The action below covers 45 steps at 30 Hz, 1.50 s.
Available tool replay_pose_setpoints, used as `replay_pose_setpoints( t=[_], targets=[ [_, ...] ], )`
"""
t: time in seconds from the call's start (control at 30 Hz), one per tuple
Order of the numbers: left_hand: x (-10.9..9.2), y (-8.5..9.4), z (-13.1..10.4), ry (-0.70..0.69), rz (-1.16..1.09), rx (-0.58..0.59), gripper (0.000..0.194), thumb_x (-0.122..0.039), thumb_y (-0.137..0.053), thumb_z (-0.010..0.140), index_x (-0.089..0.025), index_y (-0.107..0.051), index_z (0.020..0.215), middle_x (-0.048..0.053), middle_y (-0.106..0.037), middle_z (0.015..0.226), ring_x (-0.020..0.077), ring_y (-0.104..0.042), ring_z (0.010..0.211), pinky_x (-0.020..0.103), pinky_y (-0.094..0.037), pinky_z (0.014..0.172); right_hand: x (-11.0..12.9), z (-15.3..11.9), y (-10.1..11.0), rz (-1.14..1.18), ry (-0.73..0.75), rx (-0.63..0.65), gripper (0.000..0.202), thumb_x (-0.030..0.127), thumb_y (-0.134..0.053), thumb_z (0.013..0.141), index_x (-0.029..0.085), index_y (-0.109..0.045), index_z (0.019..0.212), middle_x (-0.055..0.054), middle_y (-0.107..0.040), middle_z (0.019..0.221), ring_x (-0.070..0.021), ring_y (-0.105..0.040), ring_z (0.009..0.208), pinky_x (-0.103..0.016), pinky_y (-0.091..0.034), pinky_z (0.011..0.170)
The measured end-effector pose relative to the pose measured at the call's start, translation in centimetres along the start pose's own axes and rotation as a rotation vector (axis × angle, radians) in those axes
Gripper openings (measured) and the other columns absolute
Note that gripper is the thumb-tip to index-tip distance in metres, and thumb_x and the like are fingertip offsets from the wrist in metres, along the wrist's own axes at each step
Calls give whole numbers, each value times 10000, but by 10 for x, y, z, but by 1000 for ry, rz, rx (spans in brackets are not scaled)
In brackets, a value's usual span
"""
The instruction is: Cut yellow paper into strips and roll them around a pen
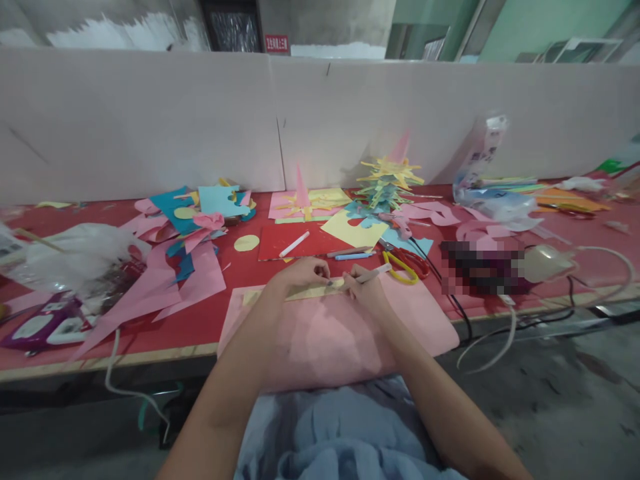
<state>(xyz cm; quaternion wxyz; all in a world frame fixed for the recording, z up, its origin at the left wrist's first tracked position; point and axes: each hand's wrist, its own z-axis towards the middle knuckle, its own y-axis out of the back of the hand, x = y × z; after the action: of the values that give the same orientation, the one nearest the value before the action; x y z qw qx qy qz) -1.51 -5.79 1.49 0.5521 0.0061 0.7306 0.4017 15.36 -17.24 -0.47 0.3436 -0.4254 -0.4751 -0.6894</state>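
A pink sheet [330, 340] lies at the front edge of the red table, with a narrow yellow paper strip [295, 292] across its top. My left hand [306, 272] rests at the strip, its thumb and fingers curled together; whatever they may hold is too small to make out. Just to the right, my right hand [361, 285] is closed on a white pen [379, 272], its tip end near the strip. Beyond the hands are a red sheet [280, 241], a pale pen [295, 244], a blue pen [354, 256] and yellow-handled scissors [400, 268].
Paper scraps [185, 280], a plastic bag [75, 250] and a purple device [45, 327] stand left. Behind are a pink cone [301, 190] and a layered paper tree [390, 177]. A black cable [443, 283] and a white cable [510, 333] run on the right.
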Motion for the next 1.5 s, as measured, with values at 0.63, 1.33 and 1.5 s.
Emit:
replay_pose_setpoints(
  t=[0.63,1.33,1.5],
  targets=[
    [-2,-2,-2,11,-41,-14,234,-383,-672,689,-174,-652,792,-1,-559,717,129,-495,653,239,-365,567,-1,1,-2,-66,-11,-41,259,282,-489,703,230,-274,567,74,-316,470,-95,-300,455,-228,-212,440],
    [-2,0,-1,3,-16,-14,252,-396,-697,676,-174,-662,790,3,-582,727,133,-506,658,244,-372,586,8,3,-2,-123,16,8,258,258,-444,693,230,-210,588,64,-221,519,-103,-248,500,-256,-177,475],
    [2,-2,0,19,-60,-29,215,-334,-689,663,-176,-657,805,8,-609,782,135,-524,694,244,-394,629,16,22,-1,-310,48,162,262,243,-485,671,220,-261,538,55,-266,499,-109,-272,511,-260,-172,505]
  ],
)
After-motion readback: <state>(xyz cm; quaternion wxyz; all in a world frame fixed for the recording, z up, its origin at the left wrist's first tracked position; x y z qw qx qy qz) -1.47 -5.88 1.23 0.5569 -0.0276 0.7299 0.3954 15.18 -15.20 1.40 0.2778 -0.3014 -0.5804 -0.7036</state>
